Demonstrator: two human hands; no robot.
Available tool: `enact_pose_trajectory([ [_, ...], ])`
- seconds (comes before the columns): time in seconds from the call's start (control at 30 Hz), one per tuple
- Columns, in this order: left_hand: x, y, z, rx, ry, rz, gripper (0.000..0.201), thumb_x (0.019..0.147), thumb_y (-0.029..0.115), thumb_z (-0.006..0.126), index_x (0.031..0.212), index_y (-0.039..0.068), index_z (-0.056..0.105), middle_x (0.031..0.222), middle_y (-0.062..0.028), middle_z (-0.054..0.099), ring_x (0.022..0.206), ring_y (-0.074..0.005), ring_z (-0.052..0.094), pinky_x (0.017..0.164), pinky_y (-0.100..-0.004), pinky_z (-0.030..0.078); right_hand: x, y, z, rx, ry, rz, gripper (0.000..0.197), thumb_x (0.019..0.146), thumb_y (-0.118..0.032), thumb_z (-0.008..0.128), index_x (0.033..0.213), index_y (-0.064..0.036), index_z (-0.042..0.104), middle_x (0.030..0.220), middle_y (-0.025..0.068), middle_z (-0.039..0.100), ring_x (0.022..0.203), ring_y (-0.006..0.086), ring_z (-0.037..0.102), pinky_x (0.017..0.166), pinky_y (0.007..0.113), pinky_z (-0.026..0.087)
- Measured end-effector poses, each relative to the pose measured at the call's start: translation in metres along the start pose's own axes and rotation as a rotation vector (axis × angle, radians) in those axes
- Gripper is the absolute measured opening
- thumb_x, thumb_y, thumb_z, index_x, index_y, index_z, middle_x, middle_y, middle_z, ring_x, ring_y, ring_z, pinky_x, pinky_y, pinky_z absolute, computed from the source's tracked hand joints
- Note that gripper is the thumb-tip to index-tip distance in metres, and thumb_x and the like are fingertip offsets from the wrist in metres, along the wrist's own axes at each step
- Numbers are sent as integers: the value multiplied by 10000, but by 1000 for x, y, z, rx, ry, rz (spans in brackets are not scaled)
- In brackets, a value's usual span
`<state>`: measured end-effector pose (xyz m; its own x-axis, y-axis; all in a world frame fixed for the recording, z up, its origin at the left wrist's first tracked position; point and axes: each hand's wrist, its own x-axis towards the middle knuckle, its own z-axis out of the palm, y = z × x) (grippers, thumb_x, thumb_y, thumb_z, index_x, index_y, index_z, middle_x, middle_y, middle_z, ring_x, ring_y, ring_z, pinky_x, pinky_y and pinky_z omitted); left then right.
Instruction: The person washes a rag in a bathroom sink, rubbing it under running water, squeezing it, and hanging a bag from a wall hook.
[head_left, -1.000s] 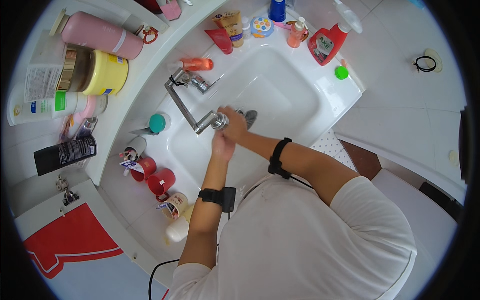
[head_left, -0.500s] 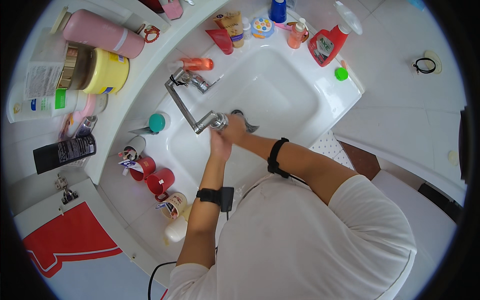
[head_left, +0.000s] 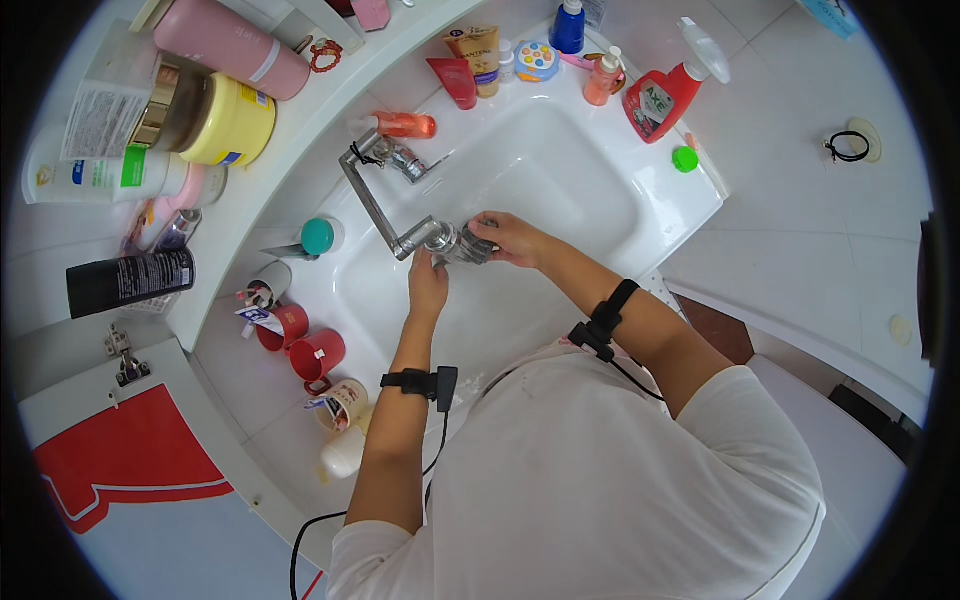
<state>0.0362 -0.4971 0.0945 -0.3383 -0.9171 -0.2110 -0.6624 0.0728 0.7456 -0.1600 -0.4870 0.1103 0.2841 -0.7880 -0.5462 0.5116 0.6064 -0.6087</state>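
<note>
My right hand is closed on a limp, wet-looking dark grey cloth below the end of the jointed chrome faucet. My left hand is beside the faucet's outlet, fingers bent upward and pinched at what looks like the cloth's left end; the faucet partly hides this. Clear water seems to run over the cloth between the hands. Both hands are above the basin of the white sink.
Red cups and a cream cup stand along the sink's left rim. A red spray bottle, a pink pump bottle and tubes line the far rim. A shelf with bottles is at left.
My hands, close together below the faucet before, have parted. The right has moved right and away from me with the grey cloth; the left stays by the outlet. The view has shifted slightly.
</note>
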Motion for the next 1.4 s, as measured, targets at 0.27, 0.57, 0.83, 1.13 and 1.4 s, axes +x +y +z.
enact_pose_trajectory([
  [0.27, 12, 41, 1, -183, -383, 87, 241, 774, 81, 518, 994, -15, 518, 879, -86, 560, 856, -166, 522, 798, -275, 383, -15, -8, -20, -268, -238, -150, 351, 675, 7, 606, 988, -51, 458, 891, 44, 511, 850, 124, 498, 733, 270, 431],
  [0.57, -4, 54, -27, -1455, -325, -440, 273, 855, 185, 368, 1043, 33, 493, 972, -77, 574, 908, -189, 542, 846, -335, 399, -18, -38, -57, 249, -141, -275, 277, 760, -121, 549, 1019, -54, 477, 971, 48, 502, 883, 145, 478, 771, 272, 388],
  [0.83, -17, -6, -40, -879, -149, -427, 510, 709, -72, 532, 1112, 188, 359, 770, 22, 504, 626, -58, 459, 494, -225, 368, 9, 17, -31, -71, -287, -24, 367, 796, -129, 548, 1126, -6, 441, 1039, 92, 534, 942, 186, 507, 852, 313, 381],
  [1.13, -19, -6, -44, -681, -44, -338, 420, 775, 50, 566, 1159, 106, 407, 751, -8, 558, 637, -60, 501, 598, -188, 410, -19, -22, -53, -812, 406, -157, 467, 651, -135, 695, 1038, -10, 465, 918, 127, 538, 835, 180, 517, 708, 291, 433],
  [1.4, 7, 28, -33, -169, -21, -171, 148, 770, 32, 535, 909, -15, 558, 792, -26, 603, 673, -82, 545, 570, -231, 413, -40, -39, -71, -1399, 120, -214, 331, 586, -116, 702, 862, -36, 539, 1094, 138, 421, 861, 271, 516, 737, 338, 450],
])
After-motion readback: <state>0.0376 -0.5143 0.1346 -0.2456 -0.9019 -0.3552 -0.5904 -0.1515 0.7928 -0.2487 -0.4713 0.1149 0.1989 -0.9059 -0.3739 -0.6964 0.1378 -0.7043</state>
